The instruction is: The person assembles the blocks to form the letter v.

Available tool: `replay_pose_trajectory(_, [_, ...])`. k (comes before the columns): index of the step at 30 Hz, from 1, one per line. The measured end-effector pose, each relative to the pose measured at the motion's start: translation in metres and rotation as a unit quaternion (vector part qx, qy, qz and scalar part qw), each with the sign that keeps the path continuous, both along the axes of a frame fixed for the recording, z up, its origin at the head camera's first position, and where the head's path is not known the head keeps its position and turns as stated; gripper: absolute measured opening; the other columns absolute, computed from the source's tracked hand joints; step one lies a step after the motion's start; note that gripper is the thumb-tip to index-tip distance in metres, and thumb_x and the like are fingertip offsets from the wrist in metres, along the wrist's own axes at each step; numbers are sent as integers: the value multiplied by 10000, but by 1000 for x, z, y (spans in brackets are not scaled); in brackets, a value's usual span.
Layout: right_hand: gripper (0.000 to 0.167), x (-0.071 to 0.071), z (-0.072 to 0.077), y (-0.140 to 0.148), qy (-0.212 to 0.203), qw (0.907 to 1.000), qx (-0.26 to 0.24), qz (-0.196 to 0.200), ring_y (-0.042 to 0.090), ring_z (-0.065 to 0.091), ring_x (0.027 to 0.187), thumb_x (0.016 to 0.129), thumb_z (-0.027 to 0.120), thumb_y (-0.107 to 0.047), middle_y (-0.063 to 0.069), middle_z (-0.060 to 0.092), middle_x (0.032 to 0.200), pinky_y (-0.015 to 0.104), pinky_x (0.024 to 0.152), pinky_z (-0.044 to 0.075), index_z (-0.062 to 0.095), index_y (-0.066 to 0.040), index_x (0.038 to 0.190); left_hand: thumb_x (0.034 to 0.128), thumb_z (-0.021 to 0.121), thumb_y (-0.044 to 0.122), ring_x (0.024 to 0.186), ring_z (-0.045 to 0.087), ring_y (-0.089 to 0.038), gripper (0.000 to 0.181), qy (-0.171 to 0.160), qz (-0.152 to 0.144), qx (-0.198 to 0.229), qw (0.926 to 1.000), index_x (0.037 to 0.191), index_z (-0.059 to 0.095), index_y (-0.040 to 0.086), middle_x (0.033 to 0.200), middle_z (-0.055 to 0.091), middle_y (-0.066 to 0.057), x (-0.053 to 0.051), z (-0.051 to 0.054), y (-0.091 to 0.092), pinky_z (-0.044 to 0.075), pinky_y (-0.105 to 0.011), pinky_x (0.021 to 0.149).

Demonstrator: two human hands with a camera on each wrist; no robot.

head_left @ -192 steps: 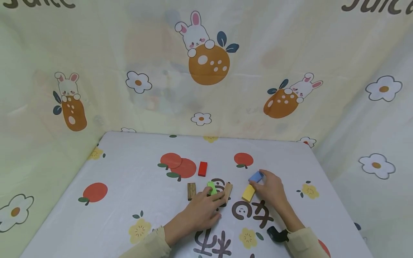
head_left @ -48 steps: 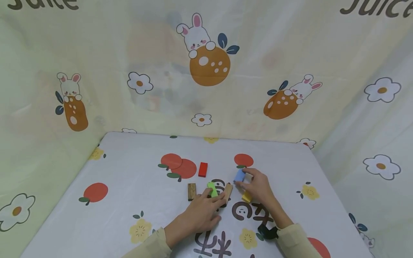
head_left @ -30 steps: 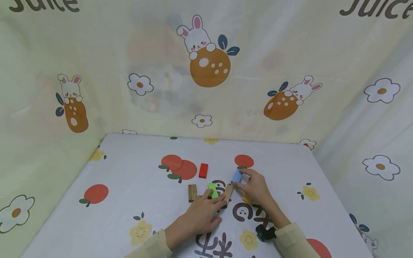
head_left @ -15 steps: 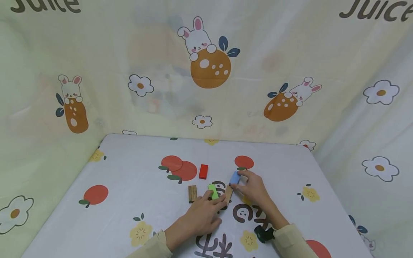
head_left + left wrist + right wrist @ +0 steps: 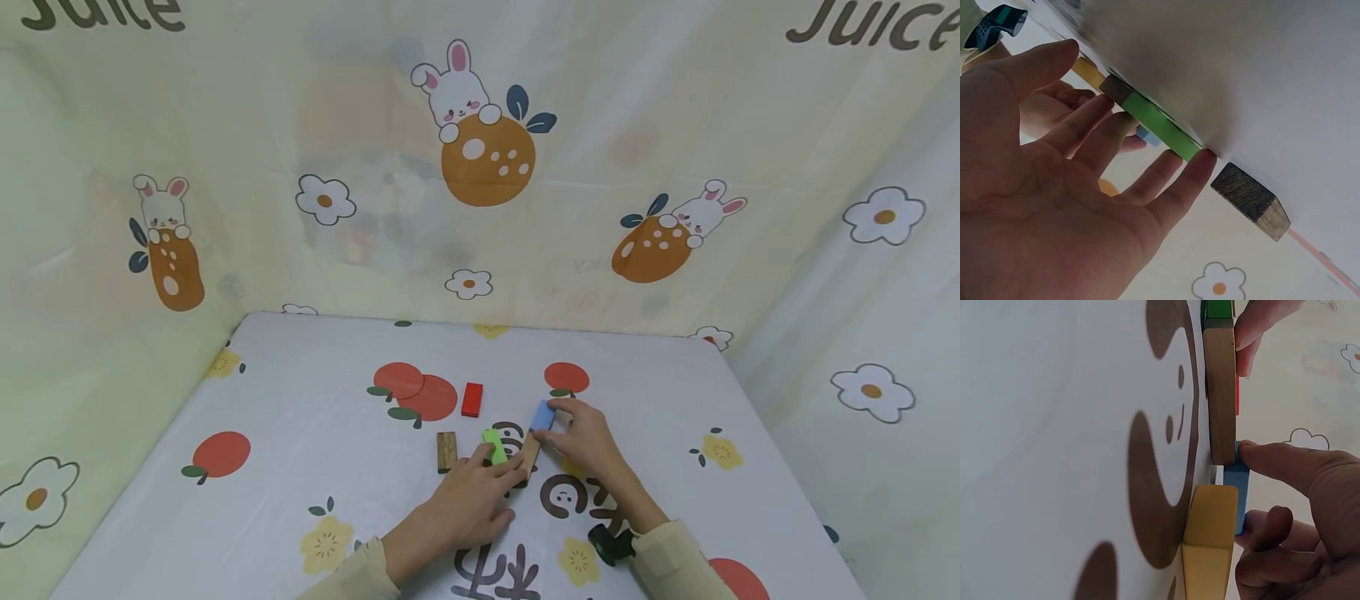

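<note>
I can read "Juice" (image 5: 870, 25) twice on the curtain (image 5: 570, 233) facing me (both words partly cut off)

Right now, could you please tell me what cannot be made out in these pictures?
Yellow block: in the head view, mostly hidden by the right hand.
Green block: in the head view, partly covered by the left hand; in the right wrist view, cut off by the top edge.
Red block: in the right wrist view, all but a thin strip hidden behind the light wooden block.
</note>
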State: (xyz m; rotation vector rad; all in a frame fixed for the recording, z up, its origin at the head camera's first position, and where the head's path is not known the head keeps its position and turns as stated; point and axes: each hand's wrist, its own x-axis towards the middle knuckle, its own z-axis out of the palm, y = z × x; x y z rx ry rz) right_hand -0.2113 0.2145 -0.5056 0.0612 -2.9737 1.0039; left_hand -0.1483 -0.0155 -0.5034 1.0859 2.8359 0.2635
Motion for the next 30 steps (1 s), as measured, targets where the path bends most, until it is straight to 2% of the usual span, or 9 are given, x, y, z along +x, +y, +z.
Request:
replay_pose_trajectory(3, [592, 0, 0, 0, -48, 10000, -29, -18, 428, 652, 1279, 887, 864, -276, 237, 634, 1479, 570, 1040, 573, 673, -31, 1391, 986, 690, 425, 1491, 495, -348, 572, -24, 6, 6, 10000, 1536, 562, 333, 1651, 493, 92, 0, 0, 0, 576, -525, 1050])
replay_pose_trajectory(13, [579, -2, 3, -1, -94, 9999, 79, 54, 465, 601, 1367, 894, 854, -275, 241, 639, 1473, 601, 1095, 527, 676, -32, 1390, 986, 688, 427, 1491, 498, -346, 568, 71, 21, -2, 10000, 1532, 566, 332, 1651, 494, 92, -1, -1, 0, 574, -530, 1055])
replay_pose_trajectory(21, [598, -1, 4, -1, -190, 9997, 140, 107, 458, 548, 1434, 903, 846, -305, 226, 636, 1485, 606, 1177, 451, 668, -20, 1398, 987, 686, 416, 1498, 489, -345, 574, -45, 34, 20, 10000, 1540, 557, 335, 1654, 488, 94, 0, -1, 1, 569, -533, 1062])
replay_pose_trajectory(30, [605, -1, 4, -1, -36, 9993, 256, 269, 444, 569, 1418, 903, 847, -297, 223, 654, 1465, 591, 1170, 462, 663, 0, 1397, 985, 690, 423, 1509, 476, -345, 582, -101, 55, -1, 9999, 1544, 550, 343, 1664, 473, 101, 0, -2, 1, 560, -539, 1076])
